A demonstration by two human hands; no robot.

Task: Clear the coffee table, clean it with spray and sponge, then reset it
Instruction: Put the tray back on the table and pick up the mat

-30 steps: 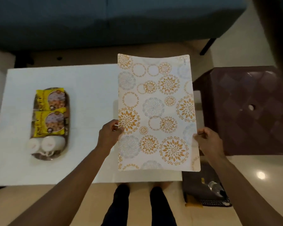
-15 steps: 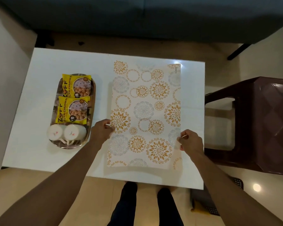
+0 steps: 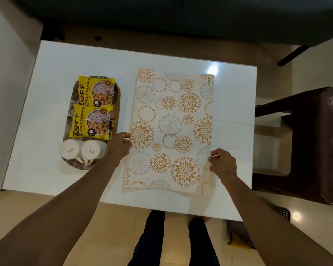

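Note:
A white placemat [image 3: 171,129] printed with orange and grey flower circles lies on the right half of the white coffee table [image 3: 52,77]. My left hand [image 3: 118,145] pinches its left edge and my right hand [image 3: 222,163] pinches its right edge. The near end of the mat looks slightly lifted off the table. Left of the mat stands an oval metal tray [image 3: 117,93] with two yellow snack packets [image 3: 93,106] and two white cups [image 3: 81,149] turned upside down.
A dark brown plastic stool [image 3: 311,143] stands right of the table. A dark sofa [image 3: 181,14] runs along the far side. A black basket [image 3: 283,214] sits on the floor at the table's near right corner. My legs stand at the near edge.
The placemat came from over the table's right edge and the stool, leftward and down onto the table. Both hands kept their hold on its edges.

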